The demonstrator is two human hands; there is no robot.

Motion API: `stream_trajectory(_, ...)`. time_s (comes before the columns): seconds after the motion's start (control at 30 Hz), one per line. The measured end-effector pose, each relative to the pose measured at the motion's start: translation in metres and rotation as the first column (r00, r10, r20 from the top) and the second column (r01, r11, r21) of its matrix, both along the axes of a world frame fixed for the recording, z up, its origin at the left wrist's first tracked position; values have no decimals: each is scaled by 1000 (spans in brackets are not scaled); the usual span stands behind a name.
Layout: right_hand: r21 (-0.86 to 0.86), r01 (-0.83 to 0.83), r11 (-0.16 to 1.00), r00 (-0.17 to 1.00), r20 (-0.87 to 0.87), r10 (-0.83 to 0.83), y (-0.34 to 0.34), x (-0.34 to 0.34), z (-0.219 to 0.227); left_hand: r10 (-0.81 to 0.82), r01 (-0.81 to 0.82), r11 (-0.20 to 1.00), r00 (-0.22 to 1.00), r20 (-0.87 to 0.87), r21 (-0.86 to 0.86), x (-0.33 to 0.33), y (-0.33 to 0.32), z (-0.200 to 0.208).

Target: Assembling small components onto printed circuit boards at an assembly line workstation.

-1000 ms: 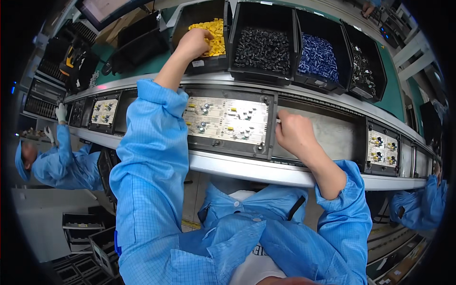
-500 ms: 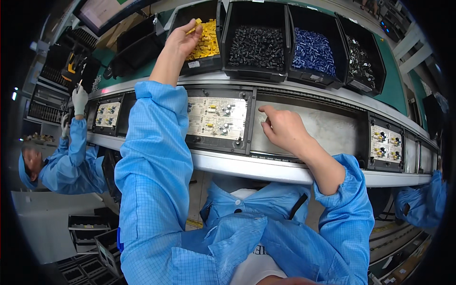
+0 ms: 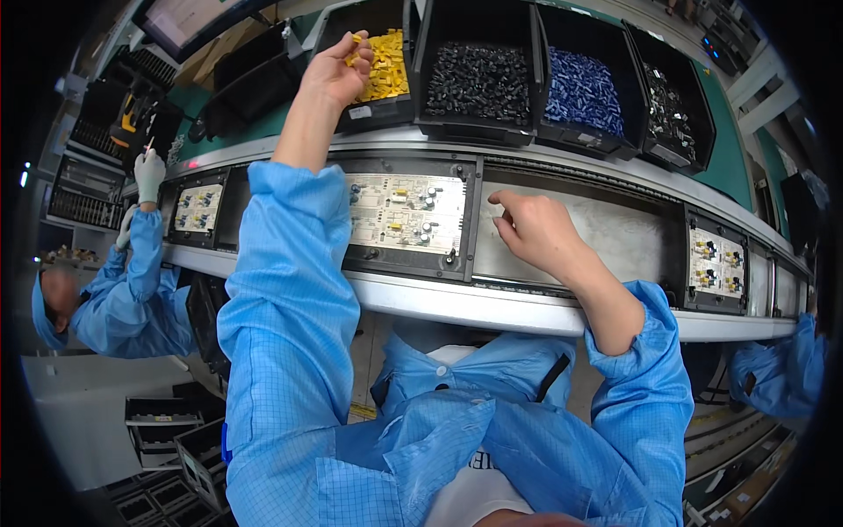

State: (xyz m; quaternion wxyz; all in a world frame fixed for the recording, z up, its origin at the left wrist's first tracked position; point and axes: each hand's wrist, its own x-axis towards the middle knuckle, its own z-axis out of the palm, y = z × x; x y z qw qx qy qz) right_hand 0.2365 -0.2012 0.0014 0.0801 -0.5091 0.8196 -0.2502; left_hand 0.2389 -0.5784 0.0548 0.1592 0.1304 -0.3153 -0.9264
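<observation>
I am on a factory line for electronics; a long metal track (image 3: 474, 303) runs past me, holding circuit boards (image 3: 408, 211) in black frames (image 3: 413, 262); bins (image 3: 392, 107) of small parts (image 3: 386, 68) stand in a row behind it. On either side are co-workers (image 3: 114, 312) in blue coats (image 3: 285, 351) like mine; one wears white gloves (image 3: 149, 174).

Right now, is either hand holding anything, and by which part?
The left hand pinches a small yellow component; which part of it is gripped is too small to tell. The right hand shows nothing held.
</observation>
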Motion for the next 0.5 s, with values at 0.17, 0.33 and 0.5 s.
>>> stream_trajectory(0.17,-50,67,997,997,-37,-69,6,-12,-2,-214,209,976,971,-110,-55,39,41,11)
stream_trajectory(0.33,-274,151,950,988,4,-156,4,-21,4,-257,235,950,962,-87,-208,80,67,-12)
stream_trajectory(0.5,-541,292,789,941,13,-339,5,-51,23,-191,237,751,971,141,-617,90,84,-5)
